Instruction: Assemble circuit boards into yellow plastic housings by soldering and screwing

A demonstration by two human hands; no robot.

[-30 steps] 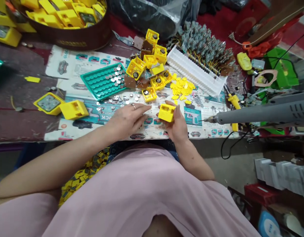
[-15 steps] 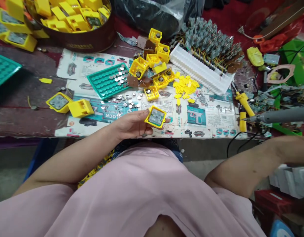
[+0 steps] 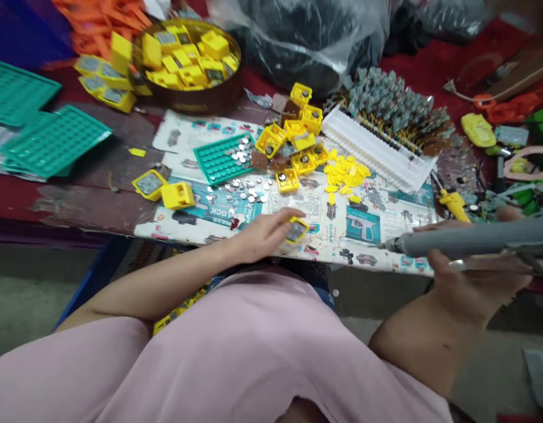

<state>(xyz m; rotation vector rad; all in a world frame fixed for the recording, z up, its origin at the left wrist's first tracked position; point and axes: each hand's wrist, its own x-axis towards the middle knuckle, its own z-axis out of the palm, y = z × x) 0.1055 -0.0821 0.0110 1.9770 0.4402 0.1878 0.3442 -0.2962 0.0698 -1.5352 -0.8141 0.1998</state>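
My left hand (image 3: 266, 236) is closed on a small yellow plastic case (image 3: 297, 230) with a grey inside, held just above the front edge of the table. At the right, my right hand (image 3: 462, 282) wraps round a grey electric screwdriver (image 3: 469, 236), a ring on one finger. The bit of this tool points left toward the case, with a gap between them. Past my left hand, button cells (image 3: 252, 198) lie scattered on the printed cardboard (image 3: 315, 247). Two more yellow cases (image 3: 178, 195) sit left of them.
A green tray (image 3: 209, 167) bears some button cells. Behind are several open yellow cases (image 3: 287, 180), small yellow pieces (image 3: 344, 170) and a white rack (image 3: 377, 150) of wired circuit boards. A round tin (image 3: 187, 101) of yellow cases stands back left. A yellow-handled tool (image 3: 455, 205) lies right.
My right hand has come into view from the right, bringing the screwdriver leftward. My left hand has turned the yellow case, still holding it. The camera view has shifted left.
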